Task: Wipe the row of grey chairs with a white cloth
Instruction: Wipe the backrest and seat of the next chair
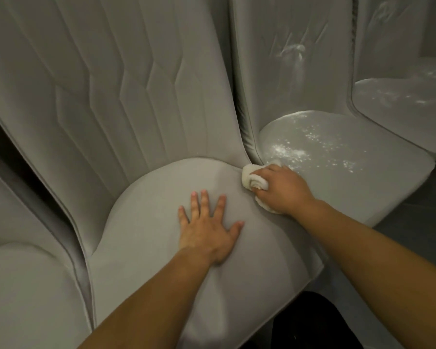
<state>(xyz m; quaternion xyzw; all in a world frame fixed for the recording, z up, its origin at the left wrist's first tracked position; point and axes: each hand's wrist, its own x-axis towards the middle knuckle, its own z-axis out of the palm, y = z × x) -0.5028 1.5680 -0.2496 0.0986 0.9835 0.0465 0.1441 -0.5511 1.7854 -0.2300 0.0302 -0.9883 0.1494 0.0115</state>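
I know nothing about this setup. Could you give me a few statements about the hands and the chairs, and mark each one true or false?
1. The right hand grips the white cloth. True.
2. The left hand is curled into a fist. False: it lies flat, fingers spread, on the seat of the middle chair.
3. The seat of the chair on the right has white specks on it. True.
4. The white cloth lies dropped on the floor. False: it is in the right hand, at the right rear edge of the middle chair's seat.
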